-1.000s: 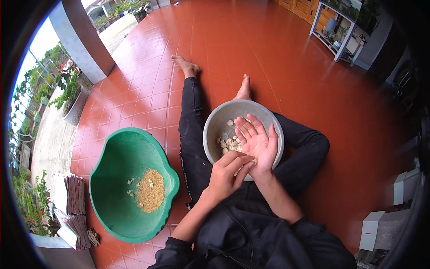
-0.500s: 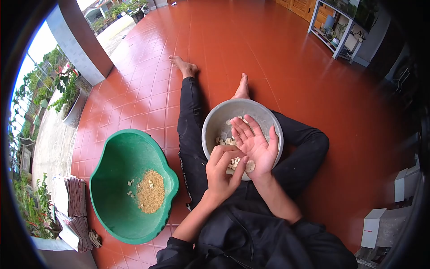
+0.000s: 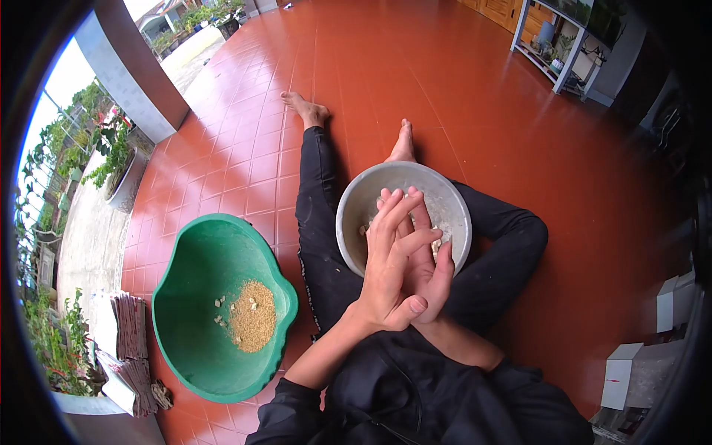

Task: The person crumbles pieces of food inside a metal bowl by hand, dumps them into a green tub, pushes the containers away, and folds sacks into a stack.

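Observation:
My left hand (image 3: pixel 386 271) lies across the palm of my right hand (image 3: pixel 432 278), both above the grey basin (image 3: pixel 445 189) between my legs. The fingers of both hands are stretched out, and no held thing shows; the space between the palms is hidden. Inside the basin are pale, flat broken pieces (image 3: pixel 437 241), mostly covered by my hands. To the left a green scoop-shaped tub (image 3: pixel 196 297) stands on the floor. It contains a heap of yellowish-brown coarse grain or meal (image 3: pixel 252 317), with a few whitish bits beside and on it.
Red tiles cover the floor (image 3: pixel 356 67). Stacked folded papers (image 3: pixel 130 319) stand left of the tub. Potted plants (image 3: pixel 122 174) and a pillar (image 3: pixel 133 81) are farther left. A white shelf stand (image 3: pixel 567 67) is at the back right, and boxes (image 3: pixel 623 374) lie at the lower right.
My left hand has gone from bent fingers beside the right palm to lying flat across it. My right hand has turned inward, its fingers now partly covered. The tub's contents look the same.

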